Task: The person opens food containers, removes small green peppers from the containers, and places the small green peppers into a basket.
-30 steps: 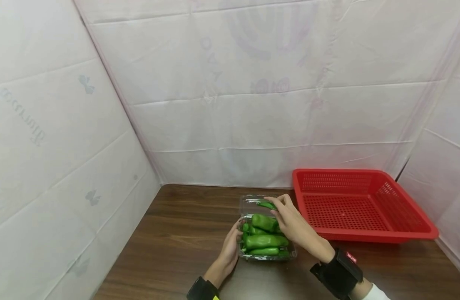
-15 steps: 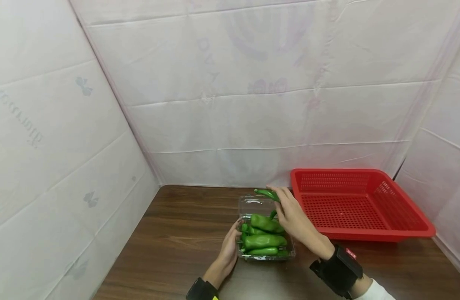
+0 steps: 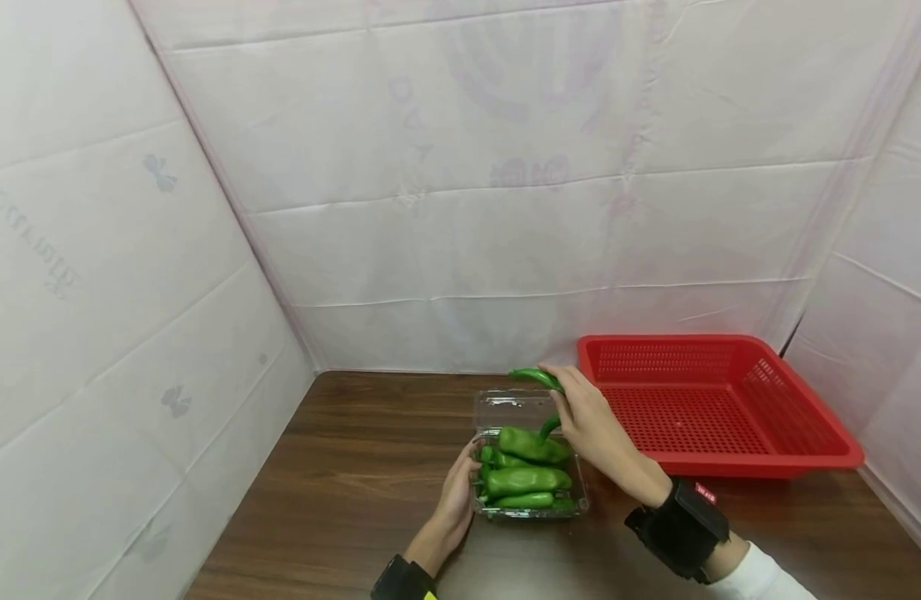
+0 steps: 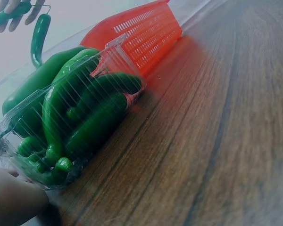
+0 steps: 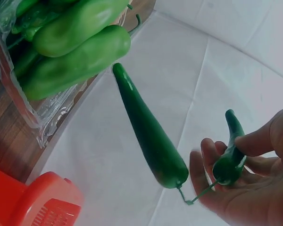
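My right hand (image 3: 591, 421) pinches a small green chili pepper (image 5: 232, 160) between thumb and fingers, above the back of a clear plastic clamshell box (image 3: 531, 514). A second, longer chili pepper (image 5: 148, 134) dangles from the held one, joined at the stems by a thin green strand. Several large green peppers (image 3: 526, 481) and smaller chilies lie in the box, whose lid (image 3: 496, 412) is folded back. At the box's left side, my left hand (image 3: 452, 497) holds the wall; most of its fingers are hidden in the left wrist view.
A red perforated plastic basket (image 3: 738, 464) stands to the right of the box, near the back wall. White sheeting (image 3: 445, 250) encloses the brown wooden table (image 3: 362, 475) at the back and sides.
My right hand has risen from the box with the chili pepper, and the second chili now hangs visibly beneath it. My left hand stays at the box's side.
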